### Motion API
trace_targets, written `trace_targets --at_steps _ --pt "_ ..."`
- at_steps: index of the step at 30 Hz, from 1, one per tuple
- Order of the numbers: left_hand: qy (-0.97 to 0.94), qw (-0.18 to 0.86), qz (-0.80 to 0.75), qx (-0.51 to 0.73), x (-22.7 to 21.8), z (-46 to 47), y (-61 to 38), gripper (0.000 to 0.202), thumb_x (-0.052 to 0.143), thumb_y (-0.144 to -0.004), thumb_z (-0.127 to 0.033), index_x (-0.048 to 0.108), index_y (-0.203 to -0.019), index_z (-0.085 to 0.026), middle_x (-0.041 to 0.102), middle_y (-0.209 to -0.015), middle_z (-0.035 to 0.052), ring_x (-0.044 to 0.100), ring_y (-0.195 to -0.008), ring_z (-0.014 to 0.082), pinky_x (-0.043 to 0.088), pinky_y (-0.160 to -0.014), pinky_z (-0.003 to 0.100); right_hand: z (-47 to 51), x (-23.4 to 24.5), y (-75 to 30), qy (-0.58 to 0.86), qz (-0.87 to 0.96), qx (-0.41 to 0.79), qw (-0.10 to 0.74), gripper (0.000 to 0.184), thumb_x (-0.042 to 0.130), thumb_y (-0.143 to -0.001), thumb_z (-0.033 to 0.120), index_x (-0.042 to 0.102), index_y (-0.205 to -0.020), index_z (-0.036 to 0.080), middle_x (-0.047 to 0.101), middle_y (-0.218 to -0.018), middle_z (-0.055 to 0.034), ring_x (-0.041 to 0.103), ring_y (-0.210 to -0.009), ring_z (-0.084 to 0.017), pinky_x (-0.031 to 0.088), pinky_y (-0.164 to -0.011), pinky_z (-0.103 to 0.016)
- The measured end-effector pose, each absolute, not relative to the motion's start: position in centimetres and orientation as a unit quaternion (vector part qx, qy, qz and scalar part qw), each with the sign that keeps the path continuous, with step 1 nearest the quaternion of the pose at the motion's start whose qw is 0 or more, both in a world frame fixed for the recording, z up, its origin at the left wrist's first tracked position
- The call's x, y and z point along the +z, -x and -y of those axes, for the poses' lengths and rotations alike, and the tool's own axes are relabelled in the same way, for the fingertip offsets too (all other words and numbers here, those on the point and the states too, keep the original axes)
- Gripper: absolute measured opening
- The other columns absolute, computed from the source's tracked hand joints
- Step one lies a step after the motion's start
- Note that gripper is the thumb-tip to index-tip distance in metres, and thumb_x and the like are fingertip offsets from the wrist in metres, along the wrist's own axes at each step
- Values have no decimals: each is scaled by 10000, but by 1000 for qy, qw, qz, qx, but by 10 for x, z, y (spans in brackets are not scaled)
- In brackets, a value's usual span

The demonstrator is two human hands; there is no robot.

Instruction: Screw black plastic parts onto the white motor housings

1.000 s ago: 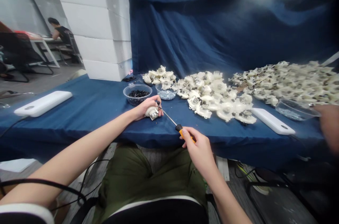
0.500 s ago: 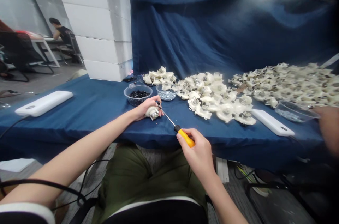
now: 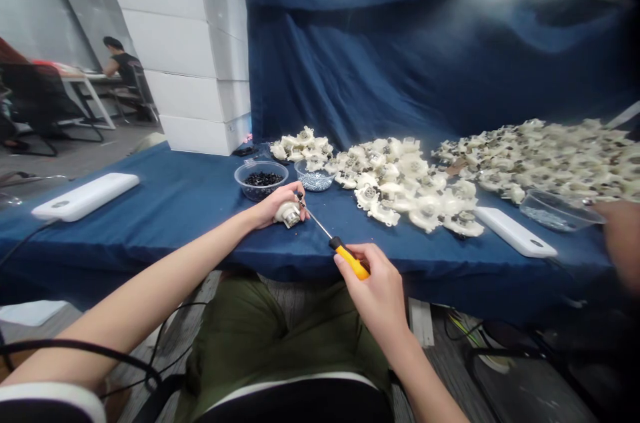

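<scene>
Near the table's front edge, my left hand is closed around a cream plastic part with a round metal piece. My right hand grips the yellow-and-black handle of a screwdriver. Its shaft slants up and left, and the tip meets a small dark piece at the top of the held part, by my left fingers. Whether a screw sits under the tip is too small to tell. Just behind my left hand stand a clear bowl of small black pieces and a clear bowl of small silvery pieces.
Similar cream parts lie in a middle pile, a small back pile and a large right pile. White flat devices lie left and right. Another person's hand is beside a clear container. White boxes stand back left.
My hands, the screwdriver and the cream part stay almost in the same place. The whole view has shifted very slightly.
</scene>
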State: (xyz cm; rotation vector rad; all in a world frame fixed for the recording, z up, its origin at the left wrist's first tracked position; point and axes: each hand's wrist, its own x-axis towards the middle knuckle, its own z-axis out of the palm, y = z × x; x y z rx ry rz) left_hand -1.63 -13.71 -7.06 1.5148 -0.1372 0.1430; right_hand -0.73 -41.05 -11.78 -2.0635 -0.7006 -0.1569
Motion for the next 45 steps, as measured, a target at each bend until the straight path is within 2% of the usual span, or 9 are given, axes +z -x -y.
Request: trace_targets --at_steps 6,11,15,22,25,28,32,40,45 --pt "-687 722 60 61 -70 138 17 120 572 -739 -238 500 -820 -189 706 -619 61 721 -660 213 552 -645 280 406 -119 7 816 284 57 501 399 371 -1027 526 668 -1139 283 719 -841 -6 675 -789 -167 460 -741 -272" --pt "-685 723 56 62 -69 138 17 119 565 -743 -252 498 -821 -192 700 -615 57 724 -670 222 547 -628 279 404 -122 8 810 317 -56 490 318 700 -852 441 604 -1053 213 639 -1061 -66 643 -973 -200 516 -851 -300" --pt "-686 722 56 64 -69 138 17 117 565 -740 -253 496 -814 -194 692 -606 53 723 -671 226 554 -639 288 408 -120 10 814 309 -76 485 206 646 -900 397 654 -1017 228 670 -1015 -52 660 -914 -182 516 -810 -282" --pt "-689 720 53 61 -71 138 17 121 561 -729 -232 497 -824 -193 710 -636 61 706 -627 208 536 -600 264 405 -124 9 803 280 71 521 412 400 -1012 541 681 -1104 253 730 -841 -14 633 -655 -150 455 -641 -259" --pt "-688 721 51 59 -71 137 17 129 560 -729 -240 495 -831 -194 711 -631 58 701 -612 203 531 -586 258 402 -128 10 798 283 37 531 401 560 -937 536 601 -1186 226 706 -975 -42 649 -769 -163 495 -711 -269" --pt "-687 722 50 61 -70 138 17 128 557 -727 -242 492 -826 -195 705 -617 55 701 -609 202 527 -579 254 400 -128 13 812 297 -40 500 364 704 -840 441 583 -1092 208 647 -1077 -70 649 -937 -191 519 -811 -290" --pt "-686 723 50 66 -68 139 18 121 561 -728 -243 494 -816 -194 696 -601 54 702 -606 206 523 -571 253 400 -123 16 824 302 -72 475 207 645 -892 393 615 -1008 224 674 -1003 -48 665 -912 -190 509 -811 -298" --pt "-684 724 52 73 -69 139 18 112 557 -728 -246 491 -804 -196 687 -594 45 711 -629 213 533 -584 262 402 -117 13 817 276 10 506 337 466 -996 509 648 -1151 272 736 -1021 -39 696 -963 -209 498 -841 -319" --pt "-681 727 48 76 -68 139 17 127 560 -729 -257 480 -806 -197 697 -611 50 707 -613 209 532 -575 260 400 -125 12 812 306 -50 494 339 679 -874 447 581 -1106 220 634 -1080 -70 635 -1009 -210 516 -863 -316"
